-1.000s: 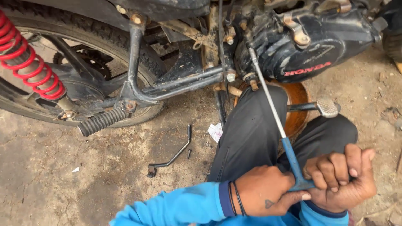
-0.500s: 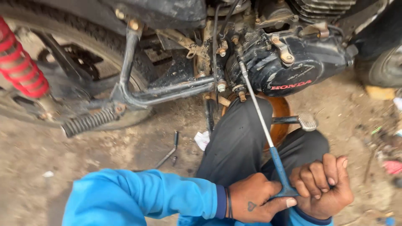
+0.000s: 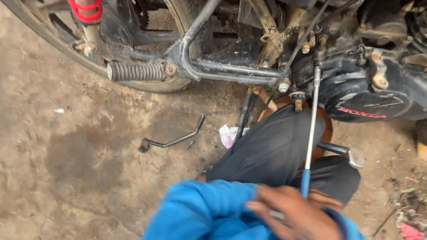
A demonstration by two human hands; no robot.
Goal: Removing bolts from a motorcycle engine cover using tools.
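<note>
1. The left hand lies blurred at the bottom edge, fingers curled over the blue grip of a long T-handle wrench; it looks clenched on the grip, in front of the blue sleeve.
2. The right hand shows only as a sliver behind the left, so whether it grips or lies loose cannot be told.
3. The wrench shaft runs up over the black-trousered knee, its tip at the motorcycle engine, just above the black side cover.
4. A brake pedal sticks out beside the knee.
5. On the dirt floor lie a bent metal lever and crumpled paper, below the ribbed footpeg.
</note>
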